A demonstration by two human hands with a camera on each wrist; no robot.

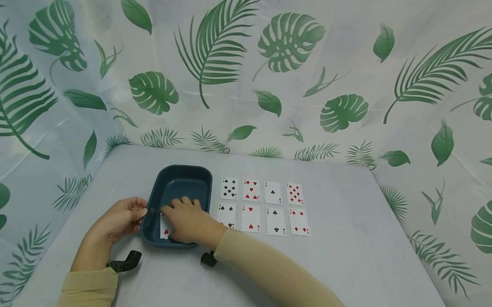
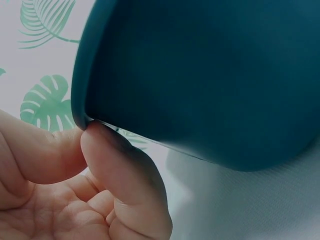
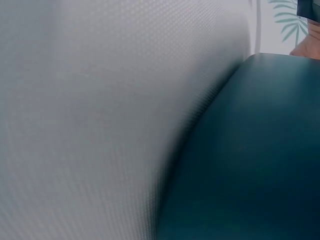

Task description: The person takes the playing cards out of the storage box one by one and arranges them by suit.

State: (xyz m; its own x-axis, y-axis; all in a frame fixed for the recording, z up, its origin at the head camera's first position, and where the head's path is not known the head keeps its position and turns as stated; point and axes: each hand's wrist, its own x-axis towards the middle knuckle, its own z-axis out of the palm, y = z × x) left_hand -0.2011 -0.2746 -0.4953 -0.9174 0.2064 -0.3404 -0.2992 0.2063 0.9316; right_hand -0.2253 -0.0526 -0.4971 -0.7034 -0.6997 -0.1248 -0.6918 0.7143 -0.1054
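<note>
A dark blue tray (image 1: pixel 183 171) stands on the white table. My left hand (image 1: pixel 119 220) pinches its left rim between thumb and forefinger, clearly seen in the left wrist view. My right hand (image 1: pixel 188 222) reaches down inside the tray, over playing cards (image 1: pixel 164 226) with a red heart showing on top. The back of this hand hides its thumb and part of the cards, so I cannot tell whether it holds one. In the right wrist view, the tray's outer wall (image 3: pixel 250 150) fills the right side and the right fingers are out of sight.
Right of the tray, playing cards lie face up in two rows, including a five of hearts (image 1: pixel 251 190), a two of clubs (image 1: pixel 276 222) and a four of diamonds (image 1: pixel 299 222). The right forearm passes close to the four of spades (image 1: pixel 226 214). Leaf-print cloth (image 1: pixel 235 81) hangs behind the table.
</note>
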